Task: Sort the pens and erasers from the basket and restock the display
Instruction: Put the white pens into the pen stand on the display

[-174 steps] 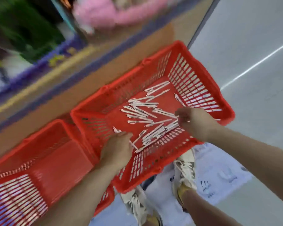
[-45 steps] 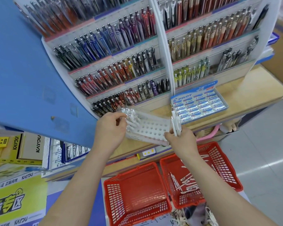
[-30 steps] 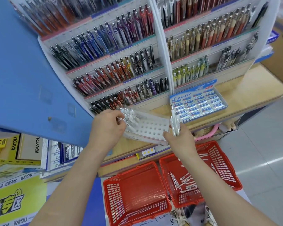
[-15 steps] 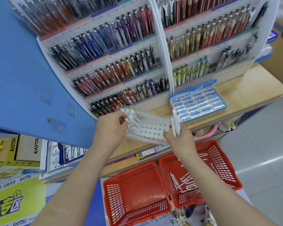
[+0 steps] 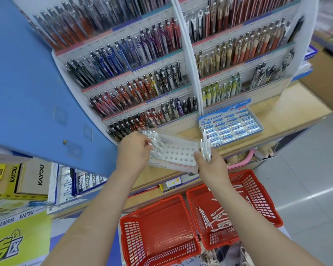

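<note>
A white tray (image 5: 178, 153) full of little holes is at the front of the wooden shelf (image 5: 277, 120), just below the big pen rack (image 5: 142, 77). The left hand (image 5: 134, 152) curls its fingers around a white pen (image 5: 153, 138) standing at the tray's left end. The right hand (image 5: 211, 166) grips a bunch of white pens (image 5: 205, 148) tight at the tray's right end. Two red baskets sit near, down on the floor. The right basket (image 5: 261, 196) has loose pens (image 5: 217, 217) in it. The left basket (image 5: 161, 233) is just beside it. A blue box of erasers (image 5: 231, 125) sits on the shelf, farther right.
</note>
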`<state>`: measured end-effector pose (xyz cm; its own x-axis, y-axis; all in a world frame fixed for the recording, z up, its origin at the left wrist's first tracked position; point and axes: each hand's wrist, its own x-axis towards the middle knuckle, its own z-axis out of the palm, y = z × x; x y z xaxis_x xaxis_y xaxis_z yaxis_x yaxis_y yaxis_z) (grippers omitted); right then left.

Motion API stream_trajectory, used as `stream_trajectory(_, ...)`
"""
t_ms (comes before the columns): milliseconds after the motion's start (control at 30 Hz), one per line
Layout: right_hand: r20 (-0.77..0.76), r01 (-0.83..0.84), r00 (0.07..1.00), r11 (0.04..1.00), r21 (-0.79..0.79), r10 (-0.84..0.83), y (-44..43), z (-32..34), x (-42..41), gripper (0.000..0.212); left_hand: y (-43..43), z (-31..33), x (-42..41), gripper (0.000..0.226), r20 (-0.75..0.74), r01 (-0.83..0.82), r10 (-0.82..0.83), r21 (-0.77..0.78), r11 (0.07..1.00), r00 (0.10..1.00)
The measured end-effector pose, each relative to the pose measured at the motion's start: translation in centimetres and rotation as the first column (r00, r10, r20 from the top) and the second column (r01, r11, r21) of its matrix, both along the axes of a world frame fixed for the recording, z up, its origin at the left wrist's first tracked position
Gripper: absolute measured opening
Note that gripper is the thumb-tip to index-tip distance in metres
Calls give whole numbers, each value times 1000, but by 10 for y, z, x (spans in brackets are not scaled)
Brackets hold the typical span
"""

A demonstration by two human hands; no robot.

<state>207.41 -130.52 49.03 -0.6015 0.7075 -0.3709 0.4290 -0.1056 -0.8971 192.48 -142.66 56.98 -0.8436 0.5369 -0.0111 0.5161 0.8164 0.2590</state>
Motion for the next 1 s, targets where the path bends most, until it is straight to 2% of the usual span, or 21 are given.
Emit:
stream_trajectory(67,-38,72,996,993,-96,-75,2,11,2,23,1,0,1,15,11,-3,3,-15,1000,1000)
stream_trajectory(133,-106,115,982,940,-322,-157,6,25,6,23,0,2,3,17,10,-21,21,-19,1000,1000)
stream_trajectory(233,-226,-45,966,784,-619,-123,16,50,23,21,0,11,15,21,21,-85,84,92,992,996)
stream_trajectory(300,-330,-210,943,700,-683,-39,22,59,36,22,6,22,33,16,122,-121,94,237,964,988)
stream_trajectory(367,-412,-340,909,672,-658,58,26,65,48,28,14,34,57,15,348,-175,33,386,906,937)
stream_trajectory(433,-455,-417,880,681,-602,137,29,72,57,35,23,44,84,18,570,-300,-37,486,821,821)
stream_trajectory(500,-443,-458,867,711,-533,227,34,79,65,39,31,51,107,21,682,-410,-75,521,749,728)
stream_trajectory(600,-397,-548,828,721,-423,397,42,87,78,21,39,56,133,13,715,-483,-98,559,674,692)
stream_trajectory(700,-360,-582,812,684,-439,459,52,90,90,21,38,57,149,7,697,-522,-50,580,625,715)
stream_trajectory(767,-339,-573,819,667,-475,463,58,89,97,22,35,57,157,6,686,-554,-6,592,585,727)
stream_trajectory(833,-291,-547,837,699,-461,463,64,86,101,24,32,58,162,7,681,-576,22,601,554,732)
stream_trajectory(1000,-248,-466,884,778,-421,395,65,81,101,13,21,61,159,11,669,-592,81,586,552,738)
